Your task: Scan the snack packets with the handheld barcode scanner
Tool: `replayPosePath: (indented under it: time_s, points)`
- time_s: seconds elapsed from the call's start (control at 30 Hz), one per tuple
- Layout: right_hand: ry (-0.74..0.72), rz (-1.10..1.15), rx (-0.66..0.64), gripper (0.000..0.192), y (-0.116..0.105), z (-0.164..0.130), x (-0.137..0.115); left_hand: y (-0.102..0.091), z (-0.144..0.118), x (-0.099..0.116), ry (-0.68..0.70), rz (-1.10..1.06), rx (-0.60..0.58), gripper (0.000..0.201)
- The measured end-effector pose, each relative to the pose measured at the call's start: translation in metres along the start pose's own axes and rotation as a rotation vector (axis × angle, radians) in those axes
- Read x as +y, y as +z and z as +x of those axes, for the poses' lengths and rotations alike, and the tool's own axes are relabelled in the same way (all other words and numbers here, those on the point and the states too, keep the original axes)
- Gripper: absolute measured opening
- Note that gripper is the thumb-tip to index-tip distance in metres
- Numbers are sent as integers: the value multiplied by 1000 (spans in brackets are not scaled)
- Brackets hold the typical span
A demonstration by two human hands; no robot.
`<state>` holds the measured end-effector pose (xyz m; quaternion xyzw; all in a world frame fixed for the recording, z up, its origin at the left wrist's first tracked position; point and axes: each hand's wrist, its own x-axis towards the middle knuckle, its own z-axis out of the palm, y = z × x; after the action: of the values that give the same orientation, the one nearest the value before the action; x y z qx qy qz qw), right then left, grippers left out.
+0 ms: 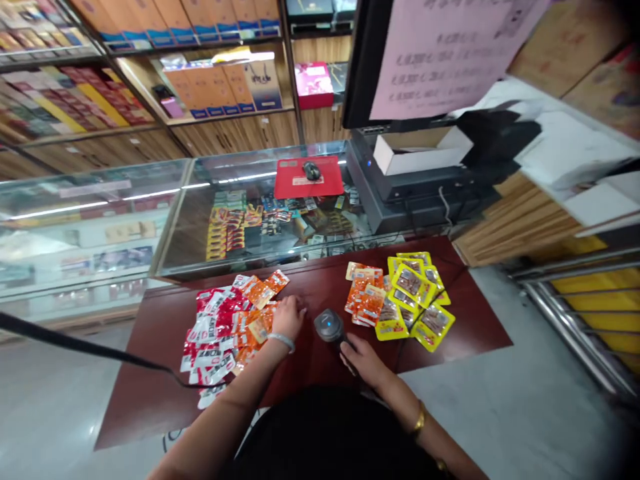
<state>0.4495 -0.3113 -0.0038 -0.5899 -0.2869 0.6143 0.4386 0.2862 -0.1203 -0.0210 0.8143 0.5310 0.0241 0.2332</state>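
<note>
My right hand is wrapped round the handle of a dark handheld barcode scanner. A small blue light shows on the scanner's head, which is over the dark red tabletop. To its left, my left hand rests at the right edge of a pile of orange snack packets. Its fingers are curled down, and whatever they may hold is hidden. Red and white snack packets lie beside the orange ones. Right of the scanner is a smaller group of orange packets, partly against yellow snack packets.
The dark red table adjoins a glass display counter. On the glass lie a red mat and a computer mouse. A monitor stands behind a cash drawer. A black strap crosses the left side.
</note>
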Motion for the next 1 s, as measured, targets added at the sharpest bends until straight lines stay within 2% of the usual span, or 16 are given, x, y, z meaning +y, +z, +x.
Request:
replayPosePath:
  time_s: [0.13,0.2,0.27,0.33,0.4,0.53,0.67,0.77,0.87,1.0]
  points:
    - [22,123,120,59,-26,-17,2,42,22,65,171,-249,-233,12]
    - [28,176,193,59,-40,-25,5,58,29,95,177,-313,-320,16]
    - [45,223,258,59,-52,-33,9,68,32,120,155,-286,-371,22]
    - [63,265,313,58,-64,-41,14,72,31,141,142,-174,-373,31]
    - [73,306,375,59,-73,-47,19,74,26,158,142,-12,-324,38]
    - [60,356,448,59,-85,-55,22,80,12,178,188,239,-230,45]
    - [34,305,407,56,-89,-58,19,81,9,178,247,226,-272,36]
    - [36,290,394,57,-85,-56,16,73,10,162,187,117,-313,32]
    - [50,258,331,59,-75,-50,9,60,5,132,54,-45,-315,29]
    - [47,188,176,60,-53,-34,-7,45,-16,79,-89,-275,-335,21]
